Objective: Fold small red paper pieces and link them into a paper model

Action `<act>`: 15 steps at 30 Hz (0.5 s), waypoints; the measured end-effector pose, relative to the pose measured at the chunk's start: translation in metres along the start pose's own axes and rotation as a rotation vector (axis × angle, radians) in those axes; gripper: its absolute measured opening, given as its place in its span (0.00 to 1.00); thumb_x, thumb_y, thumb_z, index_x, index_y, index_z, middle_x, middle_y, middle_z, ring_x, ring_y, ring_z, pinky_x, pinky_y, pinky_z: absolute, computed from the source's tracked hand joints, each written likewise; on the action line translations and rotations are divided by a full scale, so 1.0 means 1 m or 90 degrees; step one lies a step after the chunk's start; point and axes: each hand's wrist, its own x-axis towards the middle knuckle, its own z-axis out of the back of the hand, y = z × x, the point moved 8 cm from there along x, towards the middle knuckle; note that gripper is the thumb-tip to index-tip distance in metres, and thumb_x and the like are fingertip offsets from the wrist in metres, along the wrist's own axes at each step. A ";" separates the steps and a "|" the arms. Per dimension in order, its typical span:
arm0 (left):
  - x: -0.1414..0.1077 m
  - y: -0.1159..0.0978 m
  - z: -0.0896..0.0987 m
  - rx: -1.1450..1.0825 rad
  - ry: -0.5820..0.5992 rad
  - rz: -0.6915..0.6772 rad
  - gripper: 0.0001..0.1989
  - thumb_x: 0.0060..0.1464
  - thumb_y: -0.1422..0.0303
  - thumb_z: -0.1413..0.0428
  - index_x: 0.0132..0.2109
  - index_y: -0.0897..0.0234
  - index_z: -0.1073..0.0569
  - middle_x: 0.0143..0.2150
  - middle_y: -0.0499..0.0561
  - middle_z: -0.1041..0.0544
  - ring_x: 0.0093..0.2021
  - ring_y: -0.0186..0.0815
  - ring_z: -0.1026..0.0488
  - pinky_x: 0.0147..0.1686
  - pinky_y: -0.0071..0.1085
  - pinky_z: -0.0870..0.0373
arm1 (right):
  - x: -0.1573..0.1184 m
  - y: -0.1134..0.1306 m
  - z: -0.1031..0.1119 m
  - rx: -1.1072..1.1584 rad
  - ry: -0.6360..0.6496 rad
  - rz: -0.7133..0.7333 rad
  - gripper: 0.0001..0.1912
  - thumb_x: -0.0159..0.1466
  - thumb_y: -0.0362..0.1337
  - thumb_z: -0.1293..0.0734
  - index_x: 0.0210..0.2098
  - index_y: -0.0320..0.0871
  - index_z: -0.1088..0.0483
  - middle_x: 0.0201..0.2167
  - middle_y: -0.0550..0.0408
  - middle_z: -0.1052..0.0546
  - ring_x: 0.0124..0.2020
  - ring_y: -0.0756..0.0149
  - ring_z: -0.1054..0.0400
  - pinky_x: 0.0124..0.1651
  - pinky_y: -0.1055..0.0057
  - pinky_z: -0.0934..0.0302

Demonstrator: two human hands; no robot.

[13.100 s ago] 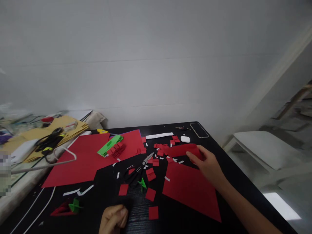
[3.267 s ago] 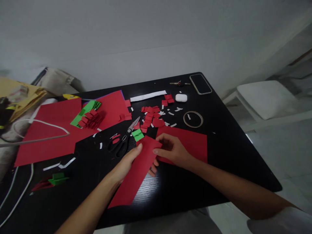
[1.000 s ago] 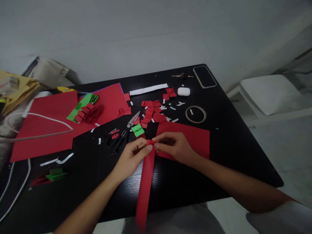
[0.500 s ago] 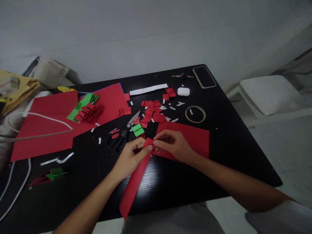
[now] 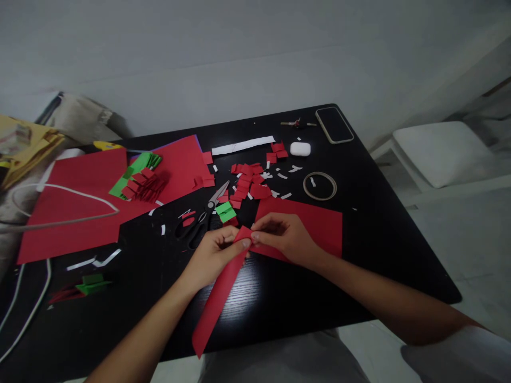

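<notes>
A long red paper strip [image 5: 222, 298] slants from my fingers down toward the table's front edge. My left hand [image 5: 213, 254] pinches it near its upper end, thumb on top. At the strip's upper right edge, my right hand [image 5: 281, 236] is closed with thumb and fingertips on the paper. Under the right hand lies a red paper sheet [image 5: 315, 226]. Just beyond my left hand are black-handled scissors [image 5: 205, 213], blades partly apart, and a small folded green paper piece [image 5: 226, 212]. A pile of folded red paper pieces [image 5: 245, 183] sits farther back.
On the black table [image 5: 383, 255] are a phone [image 5: 334, 125], keys [image 5: 298, 123], a white earbud case [image 5: 300, 149], a coil ring [image 5: 320, 186] and a white paper strip [image 5: 243, 145]. Large red sheets [image 5: 88, 213] and a white cable [image 5: 80, 194] occupy the left. White scraps lie scattered.
The lower end of the red strip has swung slightly left. Both hands keep nearly the same place and grip.
</notes>
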 end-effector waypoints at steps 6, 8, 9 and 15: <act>0.000 0.005 0.003 -0.031 -0.021 0.054 0.15 0.54 0.58 0.33 0.38 0.68 0.21 0.29 0.50 0.19 0.26 0.31 0.24 0.30 0.26 0.26 | 0.000 0.001 0.000 -0.001 -0.011 0.001 0.10 0.53 0.36 0.20 0.33 0.43 0.21 0.29 0.58 0.18 0.31 0.69 0.22 0.41 0.70 0.26; -0.001 0.005 0.003 -0.048 -0.025 0.073 0.15 0.53 0.59 0.32 0.38 0.68 0.21 0.30 0.51 0.18 0.26 0.31 0.23 0.31 0.27 0.25 | 0.000 0.002 0.001 -0.013 -0.017 0.008 0.10 0.53 0.37 0.20 0.33 0.43 0.21 0.29 0.58 0.18 0.31 0.68 0.22 0.41 0.70 0.26; -0.001 0.005 0.003 -0.057 -0.027 0.078 0.15 0.53 0.59 0.32 0.38 0.68 0.21 0.30 0.51 0.18 0.26 0.31 0.23 0.32 0.27 0.24 | 0.000 0.002 0.001 -0.017 -0.017 0.009 0.11 0.53 0.37 0.20 0.33 0.43 0.21 0.30 0.58 0.18 0.32 0.68 0.22 0.41 0.70 0.26; -0.002 0.002 0.004 -0.066 -0.032 0.068 0.14 0.53 0.60 0.32 0.35 0.68 0.21 0.29 0.51 0.18 0.26 0.31 0.23 0.31 0.27 0.23 | -0.001 -0.002 -0.002 -0.006 0.016 -0.020 0.11 0.56 0.39 0.21 0.35 0.43 0.22 0.28 0.58 0.19 0.30 0.66 0.21 0.41 0.67 0.24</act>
